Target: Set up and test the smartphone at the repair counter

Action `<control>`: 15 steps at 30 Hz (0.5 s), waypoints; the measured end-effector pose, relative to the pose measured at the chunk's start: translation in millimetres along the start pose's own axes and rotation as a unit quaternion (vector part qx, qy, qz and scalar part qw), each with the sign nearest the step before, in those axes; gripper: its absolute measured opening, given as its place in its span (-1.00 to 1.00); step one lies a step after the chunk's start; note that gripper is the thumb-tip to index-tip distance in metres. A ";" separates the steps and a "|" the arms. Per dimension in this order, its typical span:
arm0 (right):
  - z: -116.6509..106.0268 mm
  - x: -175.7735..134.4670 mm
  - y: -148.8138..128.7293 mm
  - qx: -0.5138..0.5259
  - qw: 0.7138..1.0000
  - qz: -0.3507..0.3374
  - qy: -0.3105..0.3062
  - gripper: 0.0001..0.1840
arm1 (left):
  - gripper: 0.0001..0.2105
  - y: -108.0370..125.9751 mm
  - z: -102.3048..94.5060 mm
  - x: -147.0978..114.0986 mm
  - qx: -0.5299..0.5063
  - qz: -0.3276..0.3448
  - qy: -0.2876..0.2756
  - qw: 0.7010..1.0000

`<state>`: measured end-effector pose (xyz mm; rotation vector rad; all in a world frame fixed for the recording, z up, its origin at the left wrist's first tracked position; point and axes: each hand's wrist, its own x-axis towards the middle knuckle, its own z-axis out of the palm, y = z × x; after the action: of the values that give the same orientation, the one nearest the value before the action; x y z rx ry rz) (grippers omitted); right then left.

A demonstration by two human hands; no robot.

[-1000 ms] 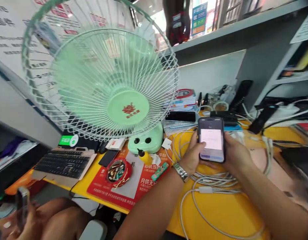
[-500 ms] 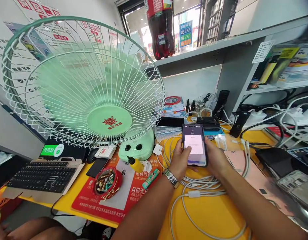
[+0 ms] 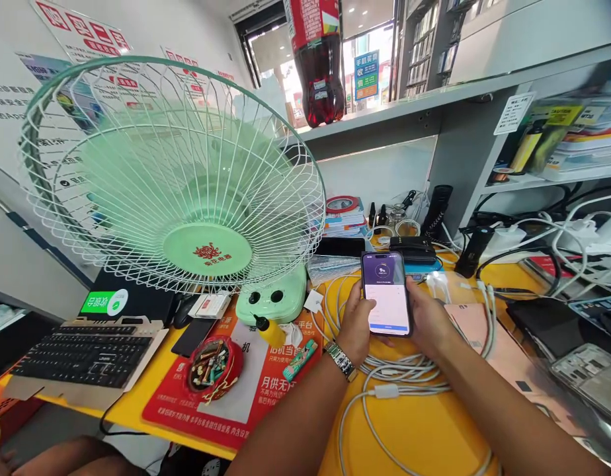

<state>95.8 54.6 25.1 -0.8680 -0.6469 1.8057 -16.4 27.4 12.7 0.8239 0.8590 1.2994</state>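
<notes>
A smartphone [image 3: 386,294] with a lit screen, purple above and white below, is held upright between both hands over the yellow table. My left hand [image 3: 356,322] grips its left edge, the thumb lying against the side of the screen. A metal-band watch [image 3: 341,361] is on that wrist. My right hand [image 3: 427,317] grips the phone's right edge, its fingers mostly hidden behind the phone. Under the hands lie coiled white cables [image 3: 409,370]. Behind the phone rest a black case-like item [image 3: 412,249] and a dark flat device [image 3: 341,246].
A green fan [image 3: 206,248] fills the left. Before it are a red bowl of cigarette butts [image 3: 213,367], a yellow bottle [image 3: 268,330], a teal lighter [image 3: 299,359] and a keyboard [image 3: 82,350]. A cola bottle [image 3: 321,79] stands on the shelf. Another person's legs [image 3: 77,457] show lower left.
The phone's screen has gone from a dimmed page with a white pop-up to a bright purple-and-white page. My left thumb has drawn back toward the phone's edge. The fan's head has turned slightly.
</notes>
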 end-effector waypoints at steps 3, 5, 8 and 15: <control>3.2 -1.2 -3.2 0.001 1.000 0.013 0.024 -0.54 | -0.52 -0.5 -1.0 0.5 -0.004 -0.006 -0.003 1.000; 4.2 -1.5 -4.7 -0.001 0.999 0.020 0.034 -0.54 | -0.49 -0.8 -1.4 0.6 -0.010 -0.006 -0.006 1.000; 4.7 -2.3 -5.9 -0.003 0.999 0.026 0.036 -0.54 | -0.45 -1.2 -1.9 0.7 -0.016 -0.009 -0.005 1.000; 8.9 -6.3 -8.2 0.005 0.998 0.037 0.043 -0.53 | -0.36 -0.6 -2.5 1.3 -0.028 -0.014 -0.013 0.999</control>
<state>94.8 51.4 38.3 -0.9697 -0.5573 1.8247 -18.3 28.7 10.9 0.7811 0.8085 1.2811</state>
